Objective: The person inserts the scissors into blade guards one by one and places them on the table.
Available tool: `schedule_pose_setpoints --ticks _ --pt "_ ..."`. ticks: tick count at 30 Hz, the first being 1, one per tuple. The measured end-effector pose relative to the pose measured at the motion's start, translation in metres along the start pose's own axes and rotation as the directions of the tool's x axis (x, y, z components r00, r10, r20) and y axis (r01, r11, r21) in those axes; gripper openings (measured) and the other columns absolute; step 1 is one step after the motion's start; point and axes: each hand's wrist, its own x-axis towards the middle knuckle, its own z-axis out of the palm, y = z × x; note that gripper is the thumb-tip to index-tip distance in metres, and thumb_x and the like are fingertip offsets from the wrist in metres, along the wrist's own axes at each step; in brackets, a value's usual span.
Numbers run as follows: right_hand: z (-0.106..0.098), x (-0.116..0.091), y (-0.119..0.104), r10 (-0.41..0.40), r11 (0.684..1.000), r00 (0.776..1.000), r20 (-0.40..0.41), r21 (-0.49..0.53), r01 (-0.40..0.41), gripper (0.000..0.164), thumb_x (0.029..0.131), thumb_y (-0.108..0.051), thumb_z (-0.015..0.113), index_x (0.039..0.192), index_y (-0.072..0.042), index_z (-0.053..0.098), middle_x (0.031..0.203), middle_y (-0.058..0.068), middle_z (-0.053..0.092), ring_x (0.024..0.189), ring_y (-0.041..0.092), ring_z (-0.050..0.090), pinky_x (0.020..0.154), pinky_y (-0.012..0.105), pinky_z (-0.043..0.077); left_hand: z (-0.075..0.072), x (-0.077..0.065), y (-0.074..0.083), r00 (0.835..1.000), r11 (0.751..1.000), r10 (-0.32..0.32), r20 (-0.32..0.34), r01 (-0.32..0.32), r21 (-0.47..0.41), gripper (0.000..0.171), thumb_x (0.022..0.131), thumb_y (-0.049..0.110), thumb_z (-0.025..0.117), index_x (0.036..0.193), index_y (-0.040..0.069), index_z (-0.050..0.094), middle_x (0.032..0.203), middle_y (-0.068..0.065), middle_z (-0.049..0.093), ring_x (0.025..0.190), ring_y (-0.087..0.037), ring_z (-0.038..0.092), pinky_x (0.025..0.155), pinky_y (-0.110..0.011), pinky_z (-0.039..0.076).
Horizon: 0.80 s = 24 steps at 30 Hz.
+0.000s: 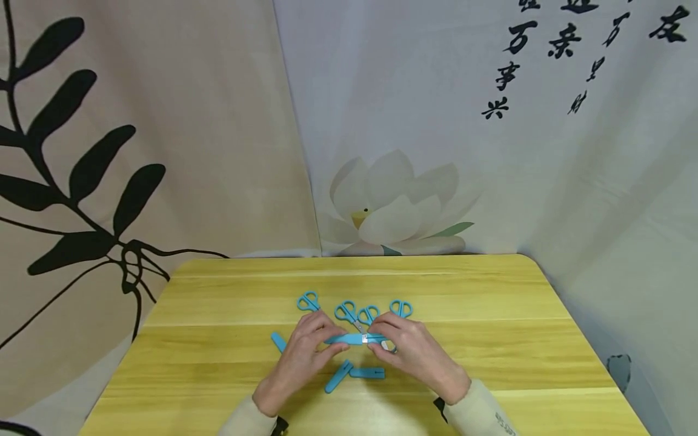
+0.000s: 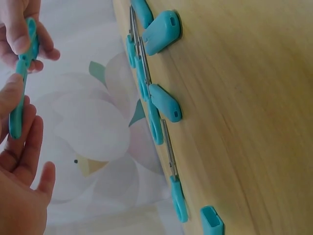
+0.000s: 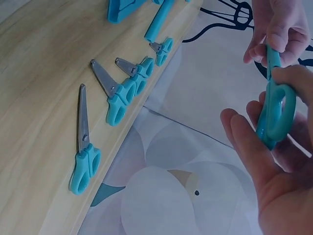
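Over the table's middle, my left hand (image 1: 308, 345) pinches a long blue blade cover (image 1: 345, 339) between thumb and fingers. My right hand (image 1: 411, 346) holds a pair of blue-handled scissors (image 3: 283, 115) by the handles. Cover and scissors lie in one line, and a short bit of metal shows between them in the head view; the rest of the blades is hidden. Both wrist views show the pair held up off the tabletop. Just beyond the hands lie several more scissors (image 1: 345, 311), blades uncovered in the right wrist view.
Three loose blue covers lie on the wooden table (image 1: 218, 387): an angled cover (image 1: 338, 376) and a sideways cover (image 1: 368, 373) nearer the person, another cover (image 1: 279, 342) left of the left hand. A printed curtain (image 1: 414, 121) hangs behind the table's far edge.
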Motion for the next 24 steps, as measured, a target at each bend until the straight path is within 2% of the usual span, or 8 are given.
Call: schedule_pose_setpoints --ticks 6,13,19,24 --pt "0.0020 -0.0002 -0.0009 0.011 1.000 1.000 0.002 0.015 -0.011 0.018 0.084 -0.014 0.088 0.097 -0.011 0.075 0.102 -0.002 0.070 0.082 0.008 0.068 0.069 0.017 0.056 0.0018 -0.0022 -0.0017 1.000 1.000 0.011 -0.020 -0.011 -0.009 0.020 0.079 0.016 0.089 0.096 0.011 0.079 0.088 0.009 0.060 0.082 -0.008 0.055 0.090 -0.039 0.050" --pt "0.0041 -0.0003 -0.0014 0.022 1.000 1.000 0.010 0.022 -0.022 0.019 0.083 -0.012 0.088 0.097 -0.010 0.076 0.102 -0.002 0.070 0.083 0.009 0.069 0.070 0.016 0.057 0.0029 -0.0038 -0.0026 1.000 1.000 0.005 -0.018 -0.005 -0.008 0.020 0.078 0.016 0.089 0.095 0.011 0.079 0.087 0.009 0.061 0.082 -0.008 0.057 0.102 -0.047 0.050" --pt "0.0049 -0.0012 -0.0006 0.023 1.000 1.000 0.019 0.017 -0.023 0.018 0.083 -0.012 0.088 0.097 -0.010 0.076 0.103 -0.001 0.070 0.083 0.009 0.070 0.070 0.015 0.056 0.0037 -0.0037 -0.0025 1.000 1.000 -0.010 0.000 0.010 -0.003 0.020 0.079 0.016 0.088 0.097 0.011 0.080 0.087 0.009 0.060 0.082 -0.007 0.054 0.092 -0.039 0.051" --pt "0.0059 -0.0014 0.0010 0.016 1.000 1.000 0.018 0.013 -0.016 0.019 0.083 -0.012 0.087 0.098 -0.010 0.075 0.102 -0.001 0.070 0.082 0.008 0.069 0.069 0.014 0.056 0.0048 -0.0022 -0.0022 1.000 1.000 -0.005 0.007 0.006 -0.003 0.021 0.077 0.014 0.089 0.097 0.011 0.080 0.087 0.009 0.059 0.082 -0.008 0.054 0.098 -0.050 0.052"
